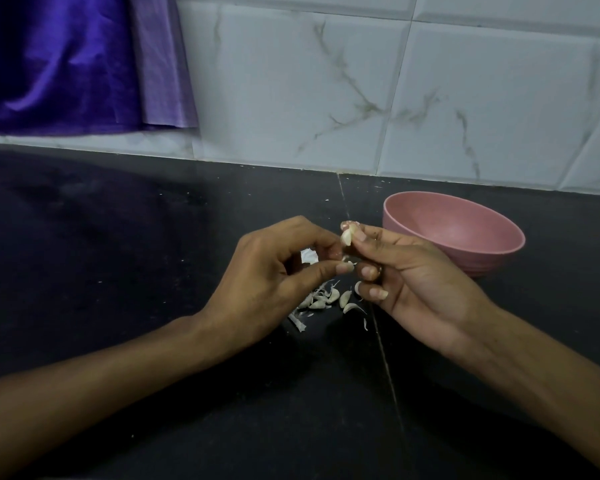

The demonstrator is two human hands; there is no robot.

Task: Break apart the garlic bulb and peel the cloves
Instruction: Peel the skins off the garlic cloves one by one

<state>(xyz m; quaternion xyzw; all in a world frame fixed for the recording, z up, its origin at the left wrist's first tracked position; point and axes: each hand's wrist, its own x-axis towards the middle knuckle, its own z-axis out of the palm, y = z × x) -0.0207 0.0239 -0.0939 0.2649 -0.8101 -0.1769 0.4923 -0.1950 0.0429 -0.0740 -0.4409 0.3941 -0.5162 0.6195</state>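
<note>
Pink and matte, one bowl (pixel 454 233) sits on the dark counter (pixel 118 237) at about three o'clock from the hands; the part of its inside that shows holds nothing, though the near wall hides the bottom. The bowl stands close to the marble-veined tile wall (pixel 326 91), which rises along the counter's far edge at twelve o'clock. A seam in the counter runs from that edge toward six o'clock, passing under the hands. Bare counter spreads wide toward nine o'clock and toward six o'clock, between the two forearms.

The right hand (pixel 406 278) pinches one garlic clove (pixel 346 236) between thumb and forefinger, raised above the counter just left of the bowl's rim; its other fingers curl inward. The left hand (pixel 274 271) meets it from nine o'clock, thumb and forefinger tips pressed toward each other at the clove's lower end, with a scrap of white skin (pixel 309 256) showing behind its fingers.

Below the hands, at six o'clock, a loose pile of cloves and skins (pixel 326 299) lies on the counter, roughly six cloves, though skins mingle and blur the count. One purple cloth (pixel 66 60) hangs at ten o'clock.
</note>
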